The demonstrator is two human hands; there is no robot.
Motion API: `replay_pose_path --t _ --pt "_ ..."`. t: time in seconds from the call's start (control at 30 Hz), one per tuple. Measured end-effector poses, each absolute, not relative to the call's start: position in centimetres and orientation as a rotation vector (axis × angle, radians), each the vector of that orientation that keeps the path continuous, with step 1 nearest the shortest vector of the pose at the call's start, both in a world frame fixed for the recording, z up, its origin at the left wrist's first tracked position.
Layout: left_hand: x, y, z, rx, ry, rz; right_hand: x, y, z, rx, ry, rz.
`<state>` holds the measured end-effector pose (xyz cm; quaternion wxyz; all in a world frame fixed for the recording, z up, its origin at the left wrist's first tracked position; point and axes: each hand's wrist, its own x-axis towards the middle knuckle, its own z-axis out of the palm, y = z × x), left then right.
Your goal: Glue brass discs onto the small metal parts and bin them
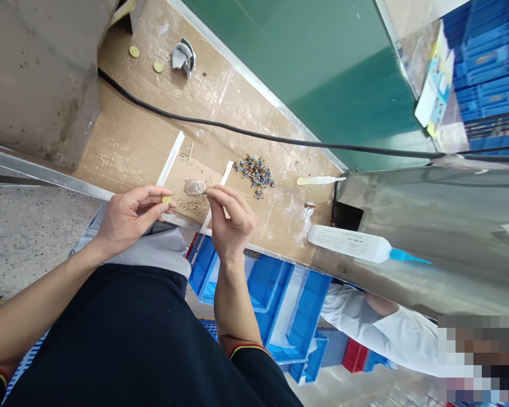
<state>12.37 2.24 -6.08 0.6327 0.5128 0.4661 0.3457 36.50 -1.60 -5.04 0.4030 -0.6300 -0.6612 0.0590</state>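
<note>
My left hand (136,215) is closed, pinching a small round yellow disc (166,200) between thumb and fingers at the table's front edge. To its right, my right hand (232,217) has its fingertips pressed together above the table; a tiny part seems to be in them, too small to make out. Just left of those fingertips lies a small clear blob of glue or plastic (194,187) on a cardboard piece. Tiny dark bits (193,206) are scattered below it. A pile of small brass-and-blue parts (254,171) sits to the right of my right hand.
A black cable (220,123) crosses the cardboard-covered table (220,93). Two yellow discs (158,67) and a crumpled grey piece (183,57) lie beyond it. At right are a white bottle with blue nozzle (352,243) and a pale stick (320,180). Blue bins (301,311) stand below; another person's white sleeve (385,333) is nearby.
</note>
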Motion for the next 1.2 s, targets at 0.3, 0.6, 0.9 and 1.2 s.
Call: replay_pose_path --t 0.3,0.6,0.9,1.2 --pt "12.3 2.2 -6.0 1.179 1.080 0.776 36.6 -1.7 -5.4 -1.580 -1.661 0.065" --pt "12.4 1.7 -5.5 1.092 1.055 0.763 36.0 -2.4 -4.2 -1.521 -1.605 0.015" --pt "12.9 -0.1 -2.7 1.290 1.078 0.751 32.3 -4.9 -2.8 -1.380 -1.499 0.292" --pt "12.9 -0.5 -2.3 1.496 1.112 0.795 31.9 -4.8 -2.6 -1.359 -1.518 0.310"
